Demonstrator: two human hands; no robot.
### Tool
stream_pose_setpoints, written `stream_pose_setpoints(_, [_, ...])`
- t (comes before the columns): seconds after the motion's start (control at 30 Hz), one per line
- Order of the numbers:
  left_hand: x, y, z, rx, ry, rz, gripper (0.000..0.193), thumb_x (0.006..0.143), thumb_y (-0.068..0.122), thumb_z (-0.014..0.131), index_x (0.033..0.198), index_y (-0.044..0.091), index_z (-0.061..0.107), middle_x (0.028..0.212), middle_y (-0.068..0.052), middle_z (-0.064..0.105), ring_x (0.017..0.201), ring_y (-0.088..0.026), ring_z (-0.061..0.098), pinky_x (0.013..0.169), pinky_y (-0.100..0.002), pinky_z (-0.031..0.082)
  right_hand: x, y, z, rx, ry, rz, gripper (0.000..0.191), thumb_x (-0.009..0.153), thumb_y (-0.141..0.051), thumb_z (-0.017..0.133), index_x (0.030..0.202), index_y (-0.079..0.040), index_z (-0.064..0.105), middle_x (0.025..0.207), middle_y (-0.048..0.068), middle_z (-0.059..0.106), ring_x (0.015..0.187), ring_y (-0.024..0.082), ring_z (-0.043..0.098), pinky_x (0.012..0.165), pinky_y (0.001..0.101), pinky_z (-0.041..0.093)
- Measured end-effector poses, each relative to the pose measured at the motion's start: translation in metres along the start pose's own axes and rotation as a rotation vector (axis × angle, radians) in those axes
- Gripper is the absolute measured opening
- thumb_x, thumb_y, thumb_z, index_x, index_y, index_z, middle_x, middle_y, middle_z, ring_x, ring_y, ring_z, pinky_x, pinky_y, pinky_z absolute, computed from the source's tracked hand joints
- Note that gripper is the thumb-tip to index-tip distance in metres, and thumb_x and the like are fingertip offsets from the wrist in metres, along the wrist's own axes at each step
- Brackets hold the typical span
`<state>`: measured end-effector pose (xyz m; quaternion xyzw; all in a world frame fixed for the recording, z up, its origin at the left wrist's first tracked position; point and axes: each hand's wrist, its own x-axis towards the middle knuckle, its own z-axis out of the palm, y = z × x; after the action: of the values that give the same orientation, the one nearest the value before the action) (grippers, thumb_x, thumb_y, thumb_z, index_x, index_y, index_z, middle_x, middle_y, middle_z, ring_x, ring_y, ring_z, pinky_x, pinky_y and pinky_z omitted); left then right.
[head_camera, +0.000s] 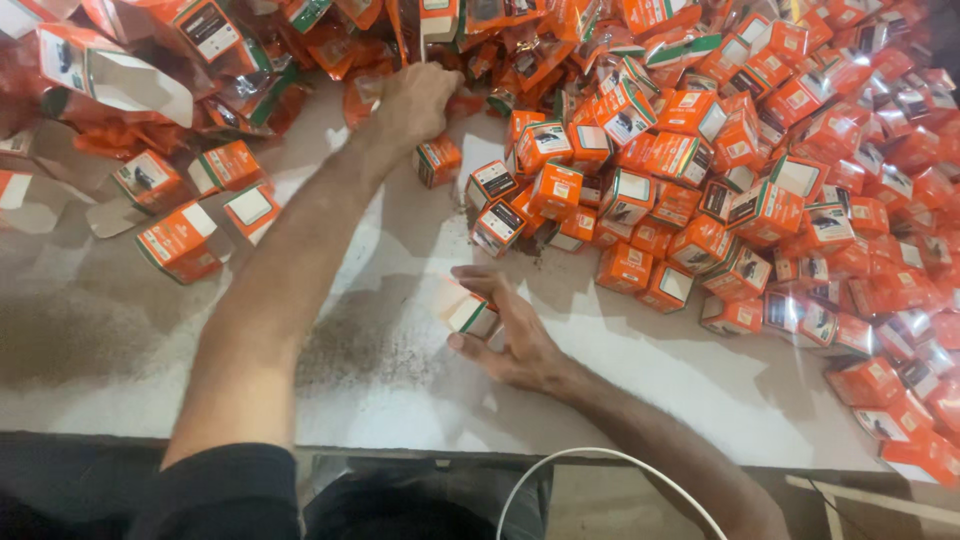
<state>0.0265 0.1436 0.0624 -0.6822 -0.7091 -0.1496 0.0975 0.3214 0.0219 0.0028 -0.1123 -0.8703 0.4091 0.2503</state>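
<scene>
Reaching far forward across the white table (400, 390), the left hand (415, 100) lies at the near edge of the big heap of orange packets (300, 60) at the top of the view. Its fingers are curled down into the heap, but what they close on is hidden under the hand, so I cannot tell if they grip something. Just below this hand, one small orange box (438, 160) stands alone on the table, very near the hand, maybe touching it. The right hand (510, 335) rests low on the table close to the person, with the fingers spread and bent around a small orange and white box (468, 312). The thumb is on the near side of this box and the fingers are over its far side, so the hand is clamped on it while the box sits on the table surface. To the right, a large pile of the same small orange boxes (760, 170) covers the table up to the right edge. On the left side, a few boxes with open flaps (180, 240) lie apart from each other near some flat cardboard pieces. Dark dust (350, 350) marks the table between the two arms. A white cable (600, 465) curves at the bottom edge, in front of the table.
</scene>
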Motion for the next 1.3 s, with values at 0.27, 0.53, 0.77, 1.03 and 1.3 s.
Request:
stream_pose_setpoints(0.27, [0.006,-0.002,0.007,-0.022,0.029,0.077,0.023,0.087,0.012,0.075,0.109,0.007,0.069,0.096,-0.018,0.071,0.092,-0.038,0.072,0.076,-0.05,0.057,-0.003,0.014,-0.018,-0.147,0.049,0.098,0.064,0.09,-0.033,0.079,0.138,0.0,0.052,0.125,0.019,0.063,0.114,0.035,0.065,0.098,0.0433,0.052])
stream_pose_setpoints(0.53, [-0.149,0.059,-0.065,-0.643,0.795,0.374,0.066,0.086,0.005,0.084,0.131,-0.016,0.039,0.117,-0.026,0.06,0.096,-0.038,0.07,0.077,-0.042,0.061,-0.007,0.03,-0.012,-0.149,0.073,-0.016,0.065,0.084,-0.016,0.085,0.139,-0.001,0.053,0.12,0.02,0.072,0.108,0.036,0.073,0.09,0.0419,0.058])
stream_pose_setpoints(0.77, [-0.228,0.096,-0.039,-0.481,0.596,0.452,0.036,0.069,-0.001,0.082,0.094,-0.001,0.056,0.122,-0.024,0.068,0.096,-0.036,0.067,0.083,-0.045,0.059,-0.006,0.023,-0.019,-0.057,0.041,0.026,0.067,0.081,0.0,0.073,0.144,-0.005,0.05,0.123,0.018,0.072,0.115,0.032,0.073,0.096,0.0401,0.059])
stream_pose_setpoints(1.03, [-0.235,0.094,-0.029,-0.298,0.448,0.429,0.051,0.074,0.014,0.082,0.119,-0.003,0.064,0.116,-0.022,0.065,0.126,-0.038,0.055,0.107,-0.054,0.046,0.003,0.005,-0.021,-0.033,0.058,-0.02,0.057,0.087,0.0,0.074,0.14,-0.004,0.053,0.132,0.019,0.07,0.119,0.032,0.073,0.098,0.0396,0.058])
stream_pose_setpoints(1.3, [-0.229,0.107,-0.033,-0.271,0.318,0.221,0.035,0.077,0.023,0.079,0.107,0.01,0.066,0.141,-0.022,0.047,0.138,-0.047,0.035,0.115,-0.064,0.024,0.001,0.015,-0.014,-0.12,0.083,0.055,0.059,0.083,-0.014,0.085,0.134,-0.005,0.057,0.111,0.017,0.072,0.1,0.034,0.073,0.083,0.04,0.058])
